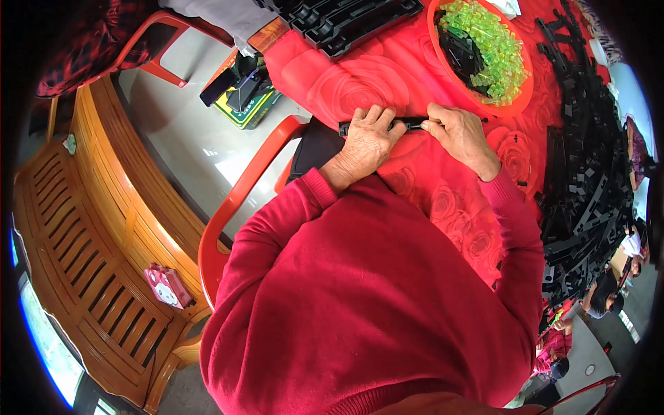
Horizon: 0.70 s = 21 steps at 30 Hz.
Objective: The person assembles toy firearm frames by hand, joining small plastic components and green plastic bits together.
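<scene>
A narrow black plastic part (413, 123) lies crosswise between my two hands, just above the red rose-patterned tablecloth (456, 207). My left hand (370, 138) is wrapped over its left portion, and much of the part is hidden under those fingers. At the other end, my right hand (456, 131) pinches it between thumb and curled fingers. Beyond my right hand stands an orange-red bowl (529, 66) holding many small yellow-green translucent pieces (508, 52) and some black pieces (462, 55).
Black plastic parts (588, 159) are heaped along the table's right side. Black trays or long mouldings (339, 24) sit at the far edge. On the left are a red plastic chair (242, 183), a wooden bench (90, 256) with a pink bag (168, 286), and a yellow-green box (249, 111). Other people are nearby.
</scene>
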Available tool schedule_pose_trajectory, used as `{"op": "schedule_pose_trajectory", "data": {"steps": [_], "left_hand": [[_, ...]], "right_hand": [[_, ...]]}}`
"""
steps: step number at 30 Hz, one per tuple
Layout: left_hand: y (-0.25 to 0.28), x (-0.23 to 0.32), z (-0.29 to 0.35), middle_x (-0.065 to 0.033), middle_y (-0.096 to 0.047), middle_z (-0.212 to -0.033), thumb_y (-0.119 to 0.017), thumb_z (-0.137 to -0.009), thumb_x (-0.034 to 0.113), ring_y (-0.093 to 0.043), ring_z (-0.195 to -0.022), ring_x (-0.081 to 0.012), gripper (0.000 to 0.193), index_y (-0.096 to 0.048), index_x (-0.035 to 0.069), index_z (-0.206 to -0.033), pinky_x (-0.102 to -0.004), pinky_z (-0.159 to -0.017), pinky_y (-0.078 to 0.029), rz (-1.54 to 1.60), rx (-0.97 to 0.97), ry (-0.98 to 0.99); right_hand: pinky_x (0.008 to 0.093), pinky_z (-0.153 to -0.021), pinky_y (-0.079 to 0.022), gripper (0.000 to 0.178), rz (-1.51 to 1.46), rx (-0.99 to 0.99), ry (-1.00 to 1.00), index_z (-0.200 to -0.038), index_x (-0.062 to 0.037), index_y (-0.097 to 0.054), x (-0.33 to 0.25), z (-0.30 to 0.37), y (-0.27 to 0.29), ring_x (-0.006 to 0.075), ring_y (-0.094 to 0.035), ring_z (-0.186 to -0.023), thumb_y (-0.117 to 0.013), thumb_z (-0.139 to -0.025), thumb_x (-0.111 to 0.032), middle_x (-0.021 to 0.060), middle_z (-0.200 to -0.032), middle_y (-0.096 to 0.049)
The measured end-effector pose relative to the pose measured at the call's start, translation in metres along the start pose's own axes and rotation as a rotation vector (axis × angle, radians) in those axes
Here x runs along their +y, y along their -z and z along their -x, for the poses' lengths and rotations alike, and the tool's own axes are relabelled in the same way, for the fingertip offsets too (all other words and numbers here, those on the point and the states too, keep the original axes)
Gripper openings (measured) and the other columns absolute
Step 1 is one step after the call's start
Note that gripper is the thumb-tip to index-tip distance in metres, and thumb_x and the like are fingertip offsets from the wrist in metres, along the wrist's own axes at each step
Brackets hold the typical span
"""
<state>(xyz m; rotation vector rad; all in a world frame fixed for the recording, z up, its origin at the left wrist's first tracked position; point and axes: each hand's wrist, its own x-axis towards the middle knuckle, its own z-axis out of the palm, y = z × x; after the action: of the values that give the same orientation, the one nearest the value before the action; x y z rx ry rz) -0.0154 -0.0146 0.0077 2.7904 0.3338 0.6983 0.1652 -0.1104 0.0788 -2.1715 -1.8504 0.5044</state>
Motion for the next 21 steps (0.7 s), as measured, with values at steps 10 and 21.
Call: {"op": "schedule_pose_trajectory", "data": {"steps": [10,21], "left_hand": [[0.003,0.000,-0.001,-0.0062,-0.056,-0.101,-0.061,-0.071,0.016,-0.051,-0.088,-0.0224,0.017,-0.063,0.013,-0.088,-0.0370,-0.071,-0.039,0.046,0.022,0.035],[0.013,-0.001,-0.004,-0.0069,-0.055,-0.103,-0.060,-0.070,0.015,-0.051,-0.093,-0.0230,0.025,-0.062,0.011,-0.094,-0.0370,-0.073,-0.041,0.064,-0.095,0.026]], "right_hand": [[0.0448,-0.052,-0.040,0.019,-0.018,-0.026,0.065,-0.079,-0.0069,-0.046,0.002,-0.005,0.002,0.0343,-0.056,-0.061,-0.061,-0.084,-0.018,0.0124,-0.063,-0.053],[0.0394,-0.050,-0.038,0.024,-0.012,0.058,0.065,-0.073,-0.0037,-0.046,-0.006,-0.003,0.007,0.0283,-0.052,-0.055,-0.066,-0.082,-0.014,0.0112,-0.061,-0.049]]}}
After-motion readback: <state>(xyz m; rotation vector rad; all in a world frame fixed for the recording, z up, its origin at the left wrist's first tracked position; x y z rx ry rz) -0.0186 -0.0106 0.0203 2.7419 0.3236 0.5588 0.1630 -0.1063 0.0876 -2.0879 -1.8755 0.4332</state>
